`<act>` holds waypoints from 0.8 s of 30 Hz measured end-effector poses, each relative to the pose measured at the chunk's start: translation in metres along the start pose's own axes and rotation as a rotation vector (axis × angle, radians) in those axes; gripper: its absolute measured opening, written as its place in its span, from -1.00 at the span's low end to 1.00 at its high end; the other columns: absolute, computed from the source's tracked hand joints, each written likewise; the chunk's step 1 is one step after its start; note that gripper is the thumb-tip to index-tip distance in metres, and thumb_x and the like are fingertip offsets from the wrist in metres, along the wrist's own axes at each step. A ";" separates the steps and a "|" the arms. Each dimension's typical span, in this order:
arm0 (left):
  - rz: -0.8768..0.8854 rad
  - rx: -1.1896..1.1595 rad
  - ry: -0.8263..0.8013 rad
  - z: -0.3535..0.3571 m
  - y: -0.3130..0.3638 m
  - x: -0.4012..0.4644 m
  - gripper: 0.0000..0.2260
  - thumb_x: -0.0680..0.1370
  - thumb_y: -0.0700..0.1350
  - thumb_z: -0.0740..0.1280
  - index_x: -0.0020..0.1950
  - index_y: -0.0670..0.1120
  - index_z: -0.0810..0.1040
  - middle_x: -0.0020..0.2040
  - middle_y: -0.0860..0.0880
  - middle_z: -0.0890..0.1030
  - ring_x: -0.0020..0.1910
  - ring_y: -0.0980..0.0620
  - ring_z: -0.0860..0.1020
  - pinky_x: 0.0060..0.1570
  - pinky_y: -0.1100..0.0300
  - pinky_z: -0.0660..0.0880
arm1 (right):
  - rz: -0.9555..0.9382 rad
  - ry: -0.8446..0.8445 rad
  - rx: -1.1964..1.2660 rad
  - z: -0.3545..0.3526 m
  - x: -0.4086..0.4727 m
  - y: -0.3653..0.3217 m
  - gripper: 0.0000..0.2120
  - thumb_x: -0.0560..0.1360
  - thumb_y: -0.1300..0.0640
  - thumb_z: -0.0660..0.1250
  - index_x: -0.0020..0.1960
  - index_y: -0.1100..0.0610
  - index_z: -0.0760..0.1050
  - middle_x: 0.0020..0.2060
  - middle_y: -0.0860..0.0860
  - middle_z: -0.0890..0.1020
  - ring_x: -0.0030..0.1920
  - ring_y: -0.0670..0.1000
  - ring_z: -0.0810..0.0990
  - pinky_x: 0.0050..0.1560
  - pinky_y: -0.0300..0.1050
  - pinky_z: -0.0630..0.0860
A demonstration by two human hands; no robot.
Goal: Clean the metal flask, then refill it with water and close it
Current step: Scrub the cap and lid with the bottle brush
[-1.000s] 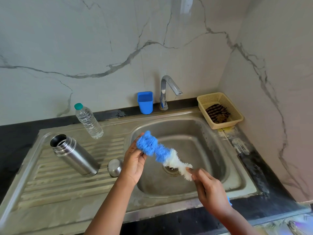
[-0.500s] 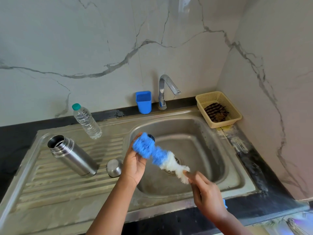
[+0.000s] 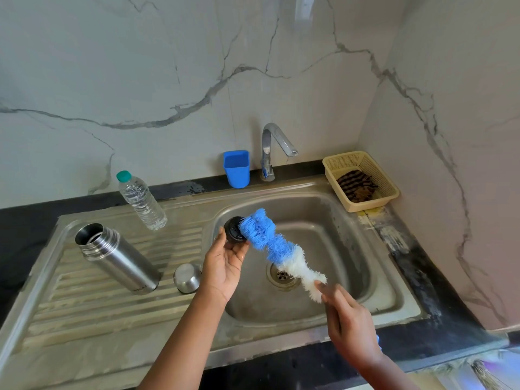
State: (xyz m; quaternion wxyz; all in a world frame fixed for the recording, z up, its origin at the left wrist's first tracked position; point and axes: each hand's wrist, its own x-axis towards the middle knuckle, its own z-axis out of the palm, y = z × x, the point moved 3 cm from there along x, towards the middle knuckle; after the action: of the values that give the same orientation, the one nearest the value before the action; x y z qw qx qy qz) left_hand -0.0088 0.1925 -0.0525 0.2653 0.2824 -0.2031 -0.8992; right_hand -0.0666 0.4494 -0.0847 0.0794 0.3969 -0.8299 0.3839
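Note:
The steel flask (image 3: 118,258) stands uncapped on the sink's ribbed drainboard, its mouth open at the top. Beside it sits its domed metal cup lid (image 3: 187,277), upside down. Over the basin, my left hand (image 3: 225,264) holds a small black stopper (image 3: 234,230) at its fingertips. The blue tip of a blue-and-white bottle brush (image 3: 277,247) presses against that stopper. My right hand (image 3: 349,325) grips the brush at its lower end; the handle is hidden under the hand.
A clear water bottle (image 3: 140,202) with a green cap stands behind the flask. A blue cup (image 3: 237,168) and the tap (image 3: 271,149) are at the sink's back edge. A yellow basket (image 3: 377,204) holding a striped cloth sits at right, near the corner wall.
My left hand has turned and opened up, so the black stopper now shows in its fingers. The brush tip has shifted against the stopper's face.

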 end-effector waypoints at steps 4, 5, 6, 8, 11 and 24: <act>-0.008 -0.010 -0.021 0.005 -0.003 -0.003 -0.71 0.57 -0.07 0.27 0.18 -0.23 0.54 0.03 -0.17 0.68 0.02 -0.02 0.69 -0.08 0.15 0.65 | 0.026 0.023 -0.016 -0.003 0.000 0.002 -0.68 0.55 0.18 0.17 0.24 -0.10 0.45 -0.10 -0.18 0.48 -0.32 -0.05 0.48 -0.49 -0.18 0.45; -0.007 0.007 -0.025 0.004 -0.004 -0.002 -0.74 0.60 -0.07 0.24 0.16 -0.21 0.56 0.01 -0.14 0.69 -0.01 0.01 0.69 -0.09 0.17 0.65 | -0.027 0.009 -0.029 -0.003 -0.001 -0.002 -0.66 0.54 0.21 0.18 0.24 -0.08 0.46 -0.12 -0.17 0.46 -0.31 -0.08 0.45 -0.53 -0.20 0.41; -0.007 0.029 -0.028 0.004 -0.005 -0.002 -0.75 0.63 -0.08 0.22 0.15 -0.20 0.57 0.00 -0.12 0.70 -0.02 0.02 0.68 -0.08 0.18 0.65 | -0.077 -0.004 -0.046 -0.003 -0.003 -0.006 -0.66 0.53 0.22 0.17 0.23 -0.05 0.47 -0.13 -0.17 0.44 -0.30 -0.08 0.43 -0.56 -0.20 0.38; -0.008 0.071 -0.025 0.005 -0.006 -0.002 -0.78 0.61 -0.09 0.25 0.14 -0.19 0.57 0.03 -0.13 0.68 0.00 0.02 0.67 -0.02 0.17 0.65 | -0.074 -0.006 -0.070 -0.001 -0.004 -0.006 -0.66 0.53 0.21 0.14 0.23 -0.04 0.47 -0.15 -0.16 0.44 -0.30 -0.07 0.42 -0.57 -0.20 0.38; -0.012 0.081 -0.032 0.007 -0.008 -0.002 -0.82 0.50 -0.11 0.34 0.05 -0.16 0.53 0.08 -0.20 0.66 0.04 -0.06 0.68 -0.03 0.11 0.65 | 0.056 0.048 -0.078 -0.001 0.000 -0.002 -0.68 0.56 0.16 0.11 0.24 -0.06 0.46 -0.19 -0.12 0.51 -0.34 -0.04 0.47 -0.56 -0.18 0.41; 0.057 0.236 -0.110 0.004 -0.004 -0.001 -0.69 0.61 -0.32 0.20 0.31 -0.12 0.53 0.19 -0.13 0.64 0.13 0.01 0.64 0.01 0.21 0.61 | -0.081 -0.025 -0.019 -0.011 0.010 0.004 -0.68 0.57 0.20 0.13 0.26 -0.04 0.46 -0.21 -0.11 0.52 -0.31 -0.08 0.46 -0.45 -0.23 0.40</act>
State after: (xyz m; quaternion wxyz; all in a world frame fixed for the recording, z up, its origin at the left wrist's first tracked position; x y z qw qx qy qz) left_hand -0.0121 0.1972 -0.0517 0.2440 0.2561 -0.3297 -0.8753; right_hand -0.0786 0.4532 -0.0749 0.0883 0.4341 -0.8178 0.3674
